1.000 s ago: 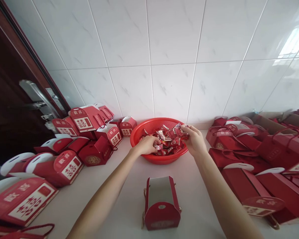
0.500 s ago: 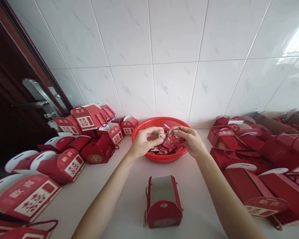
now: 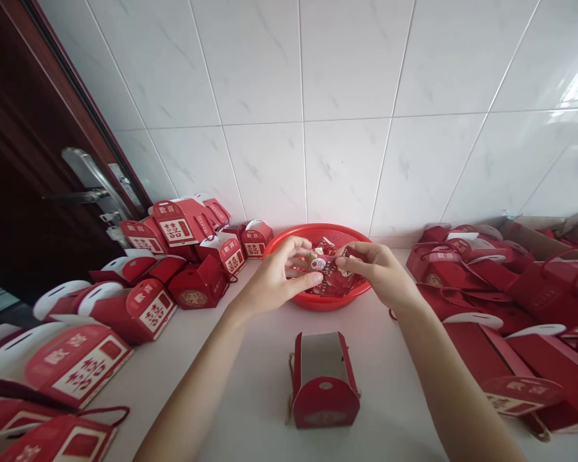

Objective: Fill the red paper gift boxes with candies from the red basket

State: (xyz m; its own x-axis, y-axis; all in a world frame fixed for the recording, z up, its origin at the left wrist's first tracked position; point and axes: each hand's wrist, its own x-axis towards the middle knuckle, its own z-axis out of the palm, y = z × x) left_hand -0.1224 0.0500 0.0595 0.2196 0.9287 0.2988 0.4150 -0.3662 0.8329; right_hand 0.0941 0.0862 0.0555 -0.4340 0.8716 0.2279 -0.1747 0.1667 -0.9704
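Above a round red plastic basket (image 3: 334, 304), my left hand (image 3: 273, 277) is closed on wrapped candies (image 3: 317, 264), the front one bearing a round pale print. My right hand (image 3: 384, 273) pinches a dark red candy packet (image 3: 345, 268) close beside them. More red-wrapped candies (image 3: 328, 287) lie in the basket, partly covered by my hands. Nearer to me, between my forearms, an open red gift box (image 3: 325, 403) sits on the white tabletop with cord at its sides. Its visible inside is pale, though its bottom cannot be seen well.
Several red gift boxes (image 3: 94, 366) with white panels crowd the left side, some stacked. Further red boxes (image 3: 486, 346) are heaped on the right. A white tiled wall (image 3: 349, 167) rises behind the basket, and a dark door (image 3: 33, 154) with a metal handle stands at the left.
Both hands have drawn slightly back from the basket toward me, bringing the candies up and closer. The view has shifted a little to the left; the open box has stayed put.
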